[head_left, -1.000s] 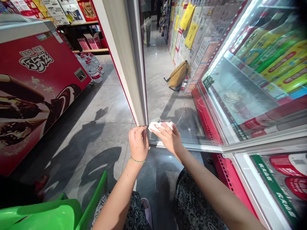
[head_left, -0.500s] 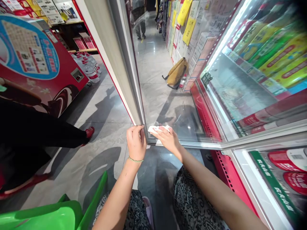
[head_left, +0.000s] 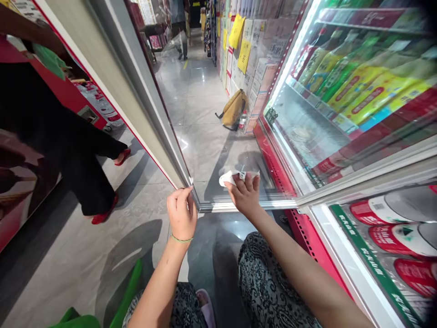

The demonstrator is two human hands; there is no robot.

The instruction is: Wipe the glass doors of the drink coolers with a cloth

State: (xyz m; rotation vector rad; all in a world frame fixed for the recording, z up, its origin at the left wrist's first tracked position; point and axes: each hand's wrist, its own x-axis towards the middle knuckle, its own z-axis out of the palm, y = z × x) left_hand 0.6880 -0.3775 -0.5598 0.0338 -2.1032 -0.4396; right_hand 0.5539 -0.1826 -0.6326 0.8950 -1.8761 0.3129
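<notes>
An open glass door (head_left: 211, 136) with a pale metal frame stands before me. My left hand (head_left: 182, 212) is closed around the lower corner edge of that frame. Low on the glass, my right hand (head_left: 246, 191) presses a crumpled white cloth (head_left: 227, 178) against the pane, fingers bent over it. The bottom rail of the door runs just beneath the right hand. A thin green band circles my left wrist.
A person in black trousers (head_left: 61, 123) and red shoes walks at the left. A green plastic stool (head_left: 128, 291) is at the lower left. Lit fridge shelves hold bottles (head_left: 355, 86) at the right. Through the glass, a yellow backpack (head_left: 234, 109) leans by stacked boxes.
My right hand and the white cloth have slid right along the glass, away from the frame corner. My left hand still holds the frame. The person at the left has stepped across, and the view has shifted.
</notes>
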